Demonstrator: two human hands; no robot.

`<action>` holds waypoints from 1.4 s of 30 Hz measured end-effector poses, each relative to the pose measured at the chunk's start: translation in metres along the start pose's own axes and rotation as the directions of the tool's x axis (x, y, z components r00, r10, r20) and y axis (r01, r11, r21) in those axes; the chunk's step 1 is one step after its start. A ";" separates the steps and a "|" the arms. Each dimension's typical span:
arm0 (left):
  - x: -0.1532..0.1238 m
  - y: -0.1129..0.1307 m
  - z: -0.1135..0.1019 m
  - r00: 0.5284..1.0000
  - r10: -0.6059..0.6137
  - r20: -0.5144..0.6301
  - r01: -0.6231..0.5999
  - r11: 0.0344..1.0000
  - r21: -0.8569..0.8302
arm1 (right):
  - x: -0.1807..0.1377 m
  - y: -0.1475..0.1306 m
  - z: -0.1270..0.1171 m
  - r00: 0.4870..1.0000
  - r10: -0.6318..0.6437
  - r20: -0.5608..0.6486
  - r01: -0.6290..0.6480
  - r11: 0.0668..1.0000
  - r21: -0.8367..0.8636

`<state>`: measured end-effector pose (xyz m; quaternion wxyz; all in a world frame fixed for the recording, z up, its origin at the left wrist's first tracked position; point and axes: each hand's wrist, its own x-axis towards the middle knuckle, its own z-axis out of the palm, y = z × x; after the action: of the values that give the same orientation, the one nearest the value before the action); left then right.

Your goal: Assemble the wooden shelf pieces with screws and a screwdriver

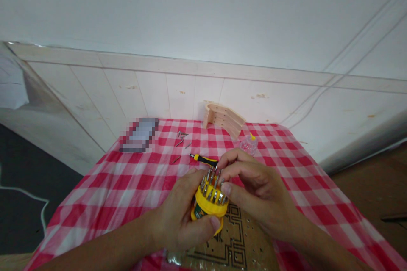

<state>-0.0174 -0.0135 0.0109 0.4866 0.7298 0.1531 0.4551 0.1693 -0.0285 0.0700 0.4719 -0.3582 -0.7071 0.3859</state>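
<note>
My left hand [181, 211] is wrapped around a yellow screwdriver bit holder [211, 208], thumb across its front. Silver screwdriver bits [210, 192] stand upright in rings on its top. At the right side of these bits, my right hand [254, 186] has its thumb and forefinger closed on one bit; the fingers partly hide it. Just behind the holder lies a black and yellow screwdriver handle [203, 159], its right end hidden by my right hand. Below the holder is a brown board [254, 241] with black line patterns and small holes.
Several loose screws [181, 139] lie behind the screwdriver handle, and another screw [176, 159] lies nearer. A curved wooden piece [227, 119] stands by the wall, with a clear plastic cap [248, 145] beside it. A blurred, phone-like rectangle [140, 134] rests on the checked tablecloth [111, 186].
</note>
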 end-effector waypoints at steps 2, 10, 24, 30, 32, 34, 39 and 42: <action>0.001 0.001 0.000 1.000 0.007 -0.008 -0.007 1.000 0.013 | 0.000 0.000 0.000 1.000 -0.012 0.003 0.012 1.000 -0.006; -0.005 -0.004 0.001 0.996 -0.072 -0.046 0.076 0.993 0.095 | -0.002 0.002 -0.001 0.999 -0.029 -0.014 0.028 0.999 -0.019; 0.007 0.004 0.000 0.944 -0.254 -0.209 0.290 0.942 0.168 | 0.008 0.010 -0.018 0.902 0.057 -0.428 0.047 0.972 0.228; 0.023 0.011 -0.013 0.921 -0.151 -0.360 0.296 0.872 0.391 | 0.015 0.023 -0.022 0.877 0.137 -0.460 -0.040 0.976 0.214; 0.027 0.013 -0.019 0.924 -0.135 -0.357 0.289 0.859 0.424 | 0.017 0.027 -0.023 0.869 0.169 -0.465 -0.084 0.977 0.198; 0.029 0.016 -0.025 0.925 -0.144 -0.351 0.299 0.846 0.441 | 0.018 0.030 -0.025 0.863 0.187 -0.469 -0.107 0.975 0.193; 0.018 0.024 -0.046 0.896 -0.256 -0.364 0.418 0.766 0.489 | 0.025 0.034 -0.029 0.858 0.203 -0.472 -0.115 0.971 0.209; 0.003 0.020 -0.056 0.870 -0.323 -0.373 0.486 0.694 0.532 | 0.031 0.029 -0.032 0.841 0.256 -0.477 -0.141 0.954 0.264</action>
<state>-0.0657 0.0104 0.0355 0.2902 0.7309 0.5094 0.3495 0.1946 0.0179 0.0641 0.6342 -0.4645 -0.4707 0.4006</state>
